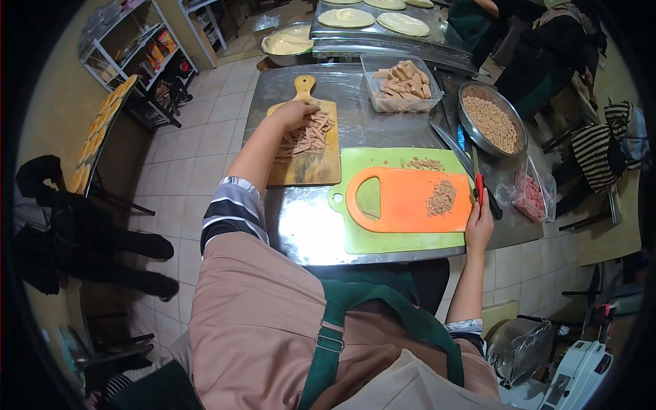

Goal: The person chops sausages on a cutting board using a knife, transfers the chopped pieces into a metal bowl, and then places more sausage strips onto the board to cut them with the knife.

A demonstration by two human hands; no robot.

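Note:
On the wooden cutting board, my left hand reaches into a pile of pale brown meat strips, its fingers curled down onto them. My right hand grips a knife by its red handle, the blade pointing away from me. It rests at the right edge of the orange cutting board. Small diced meat is heaped on that board. Underneath lies a green cutting board, with more diced bits along its far part.
A clear plastic tub of meat chunks stands at the back. A metal bowl of diced meat, a larger knife and a bag of pinkish meat are at right. Dough rounds lie on the far table. Other people stand at both sides.

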